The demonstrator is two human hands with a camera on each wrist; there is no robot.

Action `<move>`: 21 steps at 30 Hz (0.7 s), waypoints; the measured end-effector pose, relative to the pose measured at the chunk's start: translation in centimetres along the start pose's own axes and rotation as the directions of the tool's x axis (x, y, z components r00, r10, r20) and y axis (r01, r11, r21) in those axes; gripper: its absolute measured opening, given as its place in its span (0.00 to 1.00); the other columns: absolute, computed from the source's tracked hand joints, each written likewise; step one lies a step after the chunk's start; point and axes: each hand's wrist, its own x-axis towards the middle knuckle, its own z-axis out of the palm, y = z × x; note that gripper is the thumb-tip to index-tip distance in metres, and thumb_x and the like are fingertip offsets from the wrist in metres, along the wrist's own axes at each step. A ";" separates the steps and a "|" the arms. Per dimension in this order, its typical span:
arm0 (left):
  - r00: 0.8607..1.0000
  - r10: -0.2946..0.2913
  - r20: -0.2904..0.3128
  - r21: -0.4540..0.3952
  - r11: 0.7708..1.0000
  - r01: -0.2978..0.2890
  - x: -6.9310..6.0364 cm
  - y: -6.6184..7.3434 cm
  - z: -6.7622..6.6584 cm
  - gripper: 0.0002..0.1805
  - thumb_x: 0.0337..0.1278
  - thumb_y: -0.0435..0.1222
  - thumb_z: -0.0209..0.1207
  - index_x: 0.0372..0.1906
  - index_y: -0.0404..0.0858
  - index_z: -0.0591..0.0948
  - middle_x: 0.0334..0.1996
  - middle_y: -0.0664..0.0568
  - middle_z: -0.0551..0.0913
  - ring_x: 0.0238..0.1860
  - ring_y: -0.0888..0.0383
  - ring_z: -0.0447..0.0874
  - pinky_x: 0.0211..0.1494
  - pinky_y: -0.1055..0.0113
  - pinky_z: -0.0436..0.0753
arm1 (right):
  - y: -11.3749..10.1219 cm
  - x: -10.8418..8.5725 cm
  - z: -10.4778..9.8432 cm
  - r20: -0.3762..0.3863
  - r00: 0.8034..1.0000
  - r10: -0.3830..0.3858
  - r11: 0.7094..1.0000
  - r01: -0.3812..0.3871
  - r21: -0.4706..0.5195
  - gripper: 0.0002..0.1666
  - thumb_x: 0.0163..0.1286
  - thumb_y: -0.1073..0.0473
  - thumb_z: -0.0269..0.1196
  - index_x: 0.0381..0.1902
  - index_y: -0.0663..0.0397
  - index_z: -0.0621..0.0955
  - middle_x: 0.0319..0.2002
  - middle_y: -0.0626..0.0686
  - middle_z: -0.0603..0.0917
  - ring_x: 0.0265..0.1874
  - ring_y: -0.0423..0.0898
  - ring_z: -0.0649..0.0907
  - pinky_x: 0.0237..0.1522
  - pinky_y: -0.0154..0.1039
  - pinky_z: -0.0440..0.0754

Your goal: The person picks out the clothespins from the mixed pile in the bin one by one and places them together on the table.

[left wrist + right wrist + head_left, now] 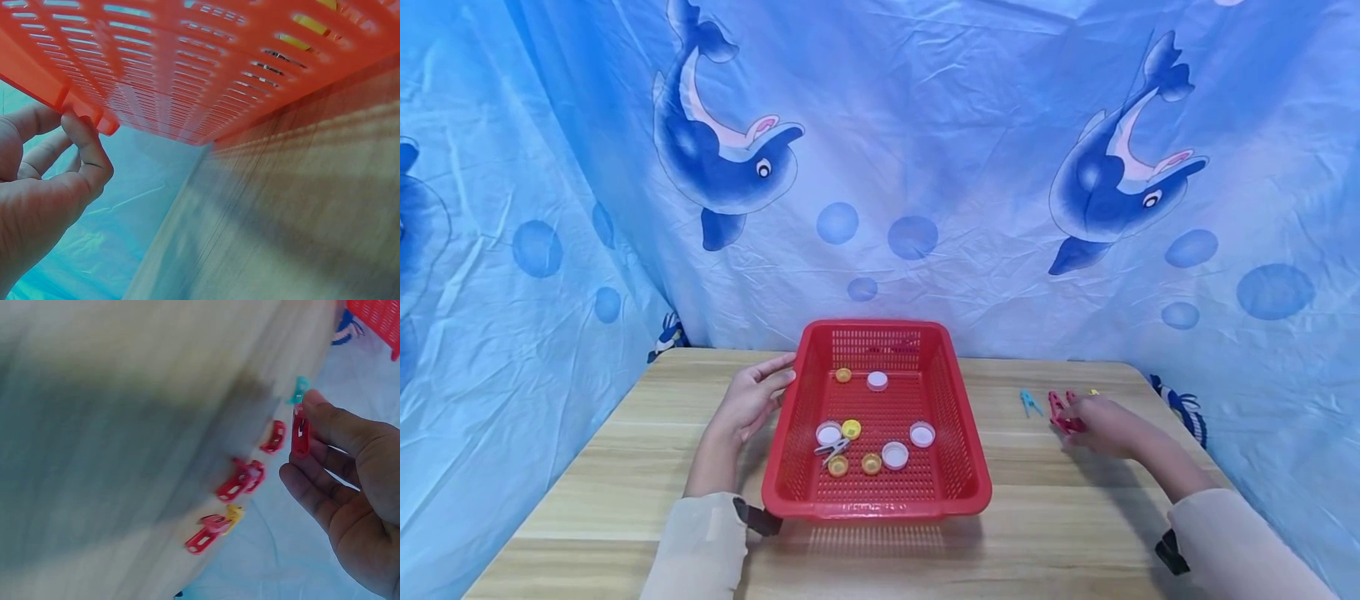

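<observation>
A red plastic basket rests on the table. At its left side my left hand pinches the rim between thumb and fingers, as the left wrist view shows. My right hand is over the right part of the table. Between its thumb and fingers it pinches a red clothespin, clearest in the right wrist view. Close by lie a light blue clothespin, several red clothespins and a yellow clothespin, partly covered by the right hand in the head view.
Inside the basket are several white caps, several yellow and amber caps, and a grey clothespin lying over some of them. The wooden table ends at a blue dolphin-print curtain behind and at both sides.
</observation>
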 end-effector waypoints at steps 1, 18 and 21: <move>1.000 0.000 0.000 -0.001 1.000 0.000 0.0 0.0 0.0 0.30 0.73 0.37 0.60 0.75 0.37 0.70 0.70 0.38 0.73 0.53 0.57 0.86 0.54 0.63 0.86 | 0.1 0.0 0.1 0.000 1.000 -0.001 1.000 0.001 -0.006 0.23 0.61 0.53 0.76 0.50 0.61 0.88 0.37 0.53 0.84 0.30 0.43 0.78 0.34 0.41 0.80; 1.000 0.002 -0.002 -0.008 1.000 -0.002 -0.2 0.1 0.0 0.29 0.73 0.37 0.60 0.75 0.37 0.70 0.69 0.38 0.74 0.52 0.57 0.86 0.53 0.63 0.87 | 0.6 -0.3 1.4 0.022 0.999 0.034 0.995 -0.035 0.090 0.29 0.62 0.51 0.76 0.55 0.64 0.84 0.25 0.45 0.76 0.24 0.41 0.72 0.27 0.37 0.70; 1.000 -0.004 -0.009 -0.006 1.000 0.004 -0.3 0.2 0.1 0.29 0.73 0.37 0.61 0.74 0.38 0.71 0.69 0.40 0.75 0.53 0.56 0.86 0.54 0.62 0.87 | 0.7 -0.3 1.5 0.022 0.999 0.035 0.995 -0.037 0.092 0.29 0.61 0.52 0.76 0.55 0.64 0.84 0.27 0.44 0.77 0.26 0.40 0.74 0.29 0.38 0.72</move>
